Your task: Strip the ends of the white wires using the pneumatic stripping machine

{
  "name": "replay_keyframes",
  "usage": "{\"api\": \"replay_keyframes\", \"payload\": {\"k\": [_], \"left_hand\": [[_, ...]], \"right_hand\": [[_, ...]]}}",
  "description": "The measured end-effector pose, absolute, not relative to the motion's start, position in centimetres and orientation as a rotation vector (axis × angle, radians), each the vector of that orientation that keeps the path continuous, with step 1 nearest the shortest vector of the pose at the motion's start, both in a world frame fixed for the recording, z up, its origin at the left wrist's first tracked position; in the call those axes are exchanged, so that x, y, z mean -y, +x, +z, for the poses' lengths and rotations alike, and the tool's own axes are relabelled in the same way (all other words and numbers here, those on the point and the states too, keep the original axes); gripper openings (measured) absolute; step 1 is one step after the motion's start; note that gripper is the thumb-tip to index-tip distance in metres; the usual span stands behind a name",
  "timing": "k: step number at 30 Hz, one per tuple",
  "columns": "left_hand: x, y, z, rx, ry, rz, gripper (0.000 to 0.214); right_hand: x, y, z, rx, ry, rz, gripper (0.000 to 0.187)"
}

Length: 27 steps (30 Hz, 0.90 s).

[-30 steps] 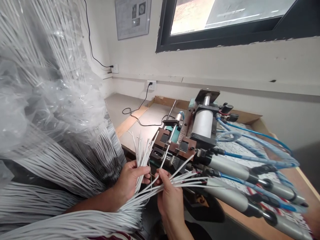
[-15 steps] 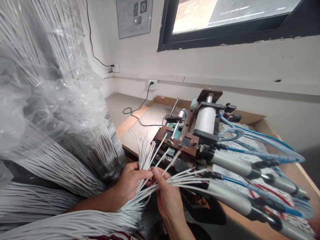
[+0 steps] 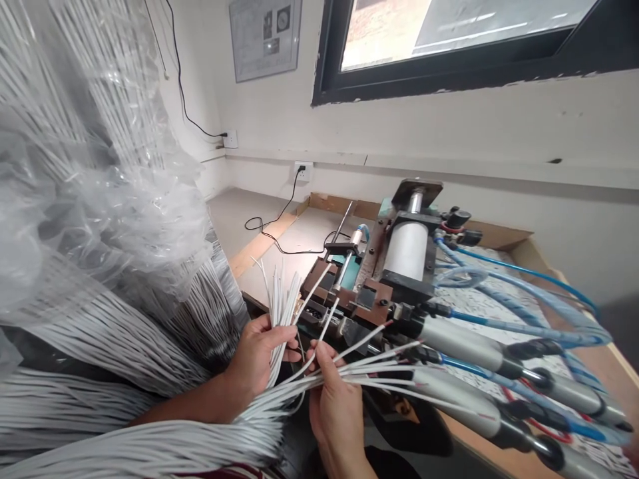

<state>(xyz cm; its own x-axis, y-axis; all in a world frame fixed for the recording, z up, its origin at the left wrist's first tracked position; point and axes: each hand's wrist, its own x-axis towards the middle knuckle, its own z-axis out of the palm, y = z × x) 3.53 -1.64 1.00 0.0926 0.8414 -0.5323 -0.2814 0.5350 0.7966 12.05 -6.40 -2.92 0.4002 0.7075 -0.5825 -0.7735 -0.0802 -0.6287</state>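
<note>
Bench (image 3: pixel 244 205) is carrying the machine (image 3: pixel 372 294); cord (image 3: pixel 302 253) is lying left of machine, white scraps (image 3: pixel 546 360) are covering bench right of it.

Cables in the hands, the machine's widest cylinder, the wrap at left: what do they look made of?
Cables: matte whitish plastic jackets, perhaps PVC; smooth, evenly coloured surface.
Cylinder: satin grey metal, likely aluminium, judging by its soft sheen.
Wrap: probably clear plastic film; crinkled, glossy, see-through.

No lettering — none readable

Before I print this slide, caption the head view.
Left hand and right hand hold white cables in front of a machine.
</note>
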Motion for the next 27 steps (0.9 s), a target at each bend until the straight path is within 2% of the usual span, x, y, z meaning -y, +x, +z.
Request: {"api": "replay_keyframes", "payload": {"k": [11,17,27], "left_hand": [[1.2,4.1,1.0,-1.195,0.603,0.901,0.019],[1.9,4.2,0.7,-1.075,0.595,0.845,0.018],[2.4,3.3,0.1,-1.206,0.559,0.815,0.022]], "right_hand": [[4.8,12.8,-2.3,-0.42,-0.938,1.344,0.029],[4.9,12.9,-1.5,-0.157,-0.921,1.532,0.034],[8.2,12.2,-3.9,0.017,-1.19,1.335,0.032]]}}
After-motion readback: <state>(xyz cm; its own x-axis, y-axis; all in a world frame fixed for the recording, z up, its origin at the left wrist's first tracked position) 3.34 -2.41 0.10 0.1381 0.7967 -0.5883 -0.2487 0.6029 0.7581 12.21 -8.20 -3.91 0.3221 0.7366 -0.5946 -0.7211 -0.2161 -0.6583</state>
